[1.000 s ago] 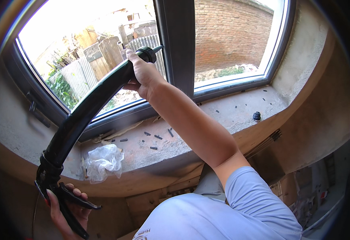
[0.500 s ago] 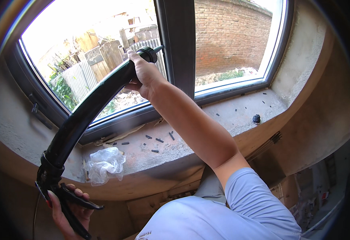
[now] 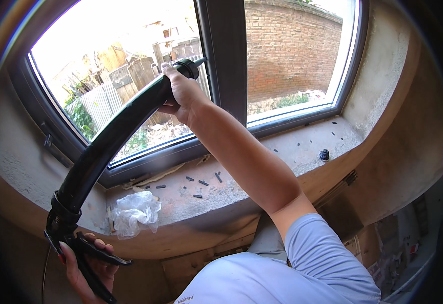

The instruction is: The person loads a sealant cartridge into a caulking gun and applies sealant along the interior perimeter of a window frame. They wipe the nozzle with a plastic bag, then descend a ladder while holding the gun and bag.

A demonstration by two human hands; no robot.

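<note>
A long black caulking gun (image 3: 114, 133) runs slantwise from lower left up to the window. At the lower left, my left hand (image 3: 92, 266) is closed around its handle and trigger. Near the front end, my right hand (image 3: 183, 93) wraps the barrel just behind the black ring cap (image 3: 185, 68). The tapered nozzle (image 3: 200, 62) points at the left edge of the dark upright window post (image 3: 224, 55). Its tip appears to meet that edge, though firm contact is hard to judge.
Below the window, the rough sill (image 3: 242, 187) carries a crumpled clear plastic bag (image 3: 136, 214), several short black pieces (image 3: 203, 183) and a small dark knob-like object (image 3: 324, 155). A window handle (image 3: 48, 142) juts out at left. Curved plaster walls (image 3: 383, 101) flank the opening.
The window and sill sit slightly lower in view, while the gun and both hands keep their place in the picture. The nozzle has thus shifted slightly up along the post. Both grips are unchanged.
</note>
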